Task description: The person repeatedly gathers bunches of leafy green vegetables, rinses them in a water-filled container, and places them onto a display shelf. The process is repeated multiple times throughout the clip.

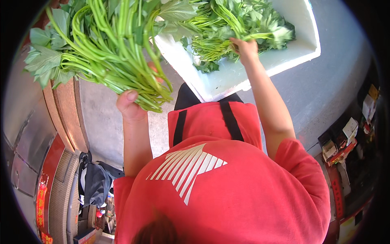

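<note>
My left hand (131, 105) grips the stem ends of a large bunch of leafy greens (106, 58), raised at the upper left. Its long green stems fan upward, and lobed leaves hang out to the left. My thumb lies over the near side, with fingertips showing on the far side. A white foam box (300, 21) stands tilted before me. Inside it lies a heap of the same greens (213, 47), stems bundled toward the near left. My right hand (248, 50) reaches over the box's near rim and pinches leafy stems on the heap; some leaves there are blurred.
Grey concrete floor (103, 122) surrounds the box. Along the left runs a brown ledge or frame (65, 113). A dark cloth or bag (97, 183) hangs at the lower left. Boxes and papers (338, 149) are stacked at the right edge.
</note>
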Demonstrator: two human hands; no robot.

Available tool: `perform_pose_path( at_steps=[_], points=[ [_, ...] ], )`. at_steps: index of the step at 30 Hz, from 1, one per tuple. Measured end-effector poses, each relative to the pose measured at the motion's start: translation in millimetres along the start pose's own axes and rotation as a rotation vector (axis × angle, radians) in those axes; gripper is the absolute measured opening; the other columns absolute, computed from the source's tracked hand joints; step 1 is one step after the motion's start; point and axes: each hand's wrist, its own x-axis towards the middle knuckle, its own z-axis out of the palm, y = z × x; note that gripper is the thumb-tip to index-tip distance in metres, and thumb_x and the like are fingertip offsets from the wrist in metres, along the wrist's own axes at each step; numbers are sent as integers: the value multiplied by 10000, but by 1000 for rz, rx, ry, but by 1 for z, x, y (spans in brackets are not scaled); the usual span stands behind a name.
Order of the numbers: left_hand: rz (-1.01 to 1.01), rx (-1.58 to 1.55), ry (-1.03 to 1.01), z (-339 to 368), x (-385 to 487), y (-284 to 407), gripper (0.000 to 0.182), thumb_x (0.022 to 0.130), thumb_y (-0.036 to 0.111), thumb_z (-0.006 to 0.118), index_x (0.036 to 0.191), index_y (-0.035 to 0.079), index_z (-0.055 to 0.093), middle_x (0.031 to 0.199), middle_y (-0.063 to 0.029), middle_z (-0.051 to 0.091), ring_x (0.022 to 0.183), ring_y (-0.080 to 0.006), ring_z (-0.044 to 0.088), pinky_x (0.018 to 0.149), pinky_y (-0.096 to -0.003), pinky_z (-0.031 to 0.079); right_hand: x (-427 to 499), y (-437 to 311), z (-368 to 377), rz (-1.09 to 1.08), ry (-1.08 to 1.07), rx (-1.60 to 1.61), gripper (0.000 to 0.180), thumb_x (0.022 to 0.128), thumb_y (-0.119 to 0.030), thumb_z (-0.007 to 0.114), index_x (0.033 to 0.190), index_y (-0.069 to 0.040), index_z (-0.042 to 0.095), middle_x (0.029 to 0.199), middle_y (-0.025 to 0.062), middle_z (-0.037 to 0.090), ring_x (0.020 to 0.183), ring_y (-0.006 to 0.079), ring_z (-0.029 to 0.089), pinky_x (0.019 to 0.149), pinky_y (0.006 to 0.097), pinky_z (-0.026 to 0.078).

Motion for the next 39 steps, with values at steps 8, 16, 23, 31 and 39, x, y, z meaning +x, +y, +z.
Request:
perform_pose_path(
  at_steps=[8,16,23,31,39],
  points=[
    [-392,-193,217,-4,15,-86,549,718,153,555,1216,-7,388,1127,-190,516,989,-290,541,864,-397,442,-92,-29,-1,-529,-222,-659,422,749,-143,647,1102,0,466,850,165,582,671,238,576,619,355,474],
    [-438,-327,207,-19,11,-83,545,670,112,595,1175,-7,427,1084,-136,550,958,-265,558,853,-379,457,-141,-21,52,-398,-400,-181,444,880,-356,409,973,66,511,976,283,538,889,399,526,785,404,415],
    [-444,-316,229,-16,17,-96,484,714,99,583,1168,10,440,1106,-120,541,1003,-252,535,894,-374,426,-124,5,66,-165,-290,-251,466,904,-350,310,849,39,560,1025,255,500,1009,393,422,868,409,325],
    [-408,-258,236,3,20,-91,411,728,55,578,1125,16,481,1062,-102,561,983,-226,544,884,-344,429,-142,-1,73,-503,-46,-399,326,883,-253,387,932,17,563,1114,200,467,1032,352,419,876,442,312],
    [-363,-309,12,25,-46,-13,531,713,142,597,1184,-10,403,1086,-139,534,958,-265,557,813,-387,482,-228,-67,57,-63,-689,242,667,820,-190,558,1291,95,180,1215,258,375,1046,295,467,864,337,406]
  ],
)
